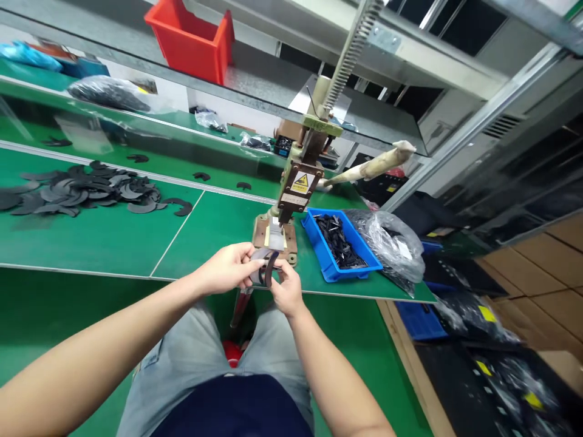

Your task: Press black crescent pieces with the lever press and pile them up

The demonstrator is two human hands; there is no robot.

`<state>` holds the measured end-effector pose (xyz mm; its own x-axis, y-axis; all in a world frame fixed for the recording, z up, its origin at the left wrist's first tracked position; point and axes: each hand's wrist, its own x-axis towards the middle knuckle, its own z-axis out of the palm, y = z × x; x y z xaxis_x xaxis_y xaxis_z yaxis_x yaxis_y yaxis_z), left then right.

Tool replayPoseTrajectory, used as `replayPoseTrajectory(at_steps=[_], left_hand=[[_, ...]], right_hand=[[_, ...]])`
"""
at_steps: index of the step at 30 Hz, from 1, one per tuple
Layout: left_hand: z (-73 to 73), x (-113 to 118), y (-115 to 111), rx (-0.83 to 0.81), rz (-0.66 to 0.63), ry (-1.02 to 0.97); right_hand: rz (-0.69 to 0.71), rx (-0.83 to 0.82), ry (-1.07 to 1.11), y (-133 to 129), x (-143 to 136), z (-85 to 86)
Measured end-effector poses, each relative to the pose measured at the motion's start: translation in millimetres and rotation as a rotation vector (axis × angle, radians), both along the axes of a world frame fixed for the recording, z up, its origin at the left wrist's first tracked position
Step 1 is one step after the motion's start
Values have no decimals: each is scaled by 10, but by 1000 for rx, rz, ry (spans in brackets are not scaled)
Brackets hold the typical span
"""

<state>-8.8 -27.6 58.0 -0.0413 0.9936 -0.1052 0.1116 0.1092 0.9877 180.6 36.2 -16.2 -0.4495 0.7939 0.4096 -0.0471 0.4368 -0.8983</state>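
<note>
**Head view: curved pieces (270,270) at lever press (299,185)**

Left hand (234,265) and right hand (286,286): fingers are grasping the curved pieces just in front of the lever press. Blue bin (350,275) is standing right of the press; crescent pile (91,191) is lying on the counter (223,227), well left of the press.

The fingers (253,265) hold curved dark pieces (270,266) near a press (298,187).
</note>
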Motion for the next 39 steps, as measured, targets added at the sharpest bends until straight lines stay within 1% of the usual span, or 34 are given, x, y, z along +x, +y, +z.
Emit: replayPoseTrajectory(at_steps=[6,11,14,17,22,25,26,27,30,31,32,34,36,39], left_hand=[[64,66,-282,4,-11,-38],[159,96,-513,9,-70,-199],[224,94,-656,25,-89,-254],[290,66,-776,34,-86,-239],[353,-29,-901,26,-58,-181],[326,-75,-947,7,-81,-118],[308,-85,-960,32,-64,-80],[287,-94,-971,83,-18,-21],[222,-109,-992,311,202,260],[202,-110,-991,370,235,360],[183,-107,-986,408,226,445],[143,-93,-958,442,137,552],[97,-68,-912,437,63,595],[21,-27,-836,379,52,591]], right_hand=[[-53,-79,98,-260,-95,61],[-91,-103,171,-539,-149,145],[-89,-79,173,-666,-141,228],[-79,-32,141,-743,-113,302],[-65,100,68,-797,-24,326],[-64,222,-14,-806,48,362],[-64,266,-44,-805,68,386],[-62,311,-74,-802,83,413],[-62,421,-149,-779,99,470],[-62,447,-169,-766,96,472],[-62,468,-185,-752,91,465],[-60,496,-211,-718,78,427],[-58,509,-233,-681,67,375],[-43,516,-261,-629,65,304]])
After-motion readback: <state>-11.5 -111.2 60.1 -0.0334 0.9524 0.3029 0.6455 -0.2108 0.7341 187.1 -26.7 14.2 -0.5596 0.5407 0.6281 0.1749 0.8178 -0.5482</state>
